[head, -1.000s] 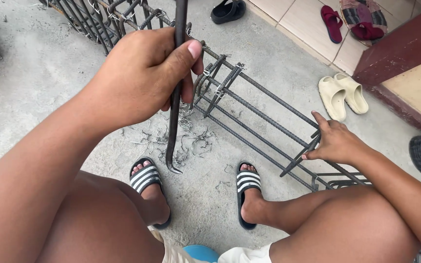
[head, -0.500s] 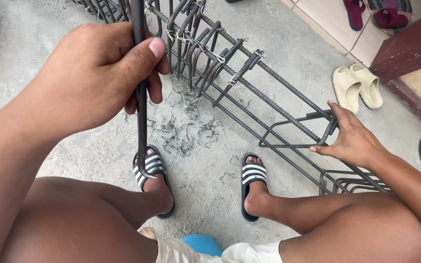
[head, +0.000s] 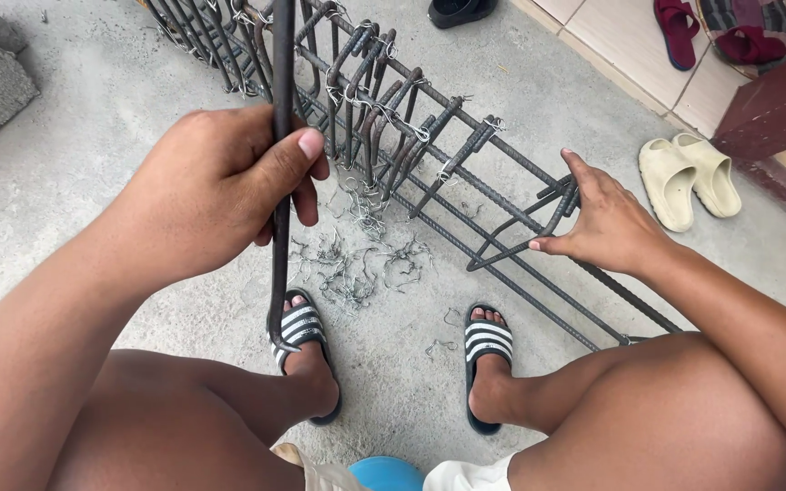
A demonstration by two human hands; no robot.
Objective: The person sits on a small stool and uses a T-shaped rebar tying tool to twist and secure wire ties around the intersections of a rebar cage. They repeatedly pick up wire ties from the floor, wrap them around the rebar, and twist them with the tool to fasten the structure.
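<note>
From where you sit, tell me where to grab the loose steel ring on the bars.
Probably best to take the steel ring at its upper right corner, from the right, where the right hand already closes round it. That bent corner stands up off the long bars; the lower side lies close against them.

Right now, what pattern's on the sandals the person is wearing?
Black with white stripes across the strap of the sandals, clearest in the head view.

concrete floor [head: 93, 182]; rebar cage [head: 466, 173], wire scraps [head: 357, 264]
</note>
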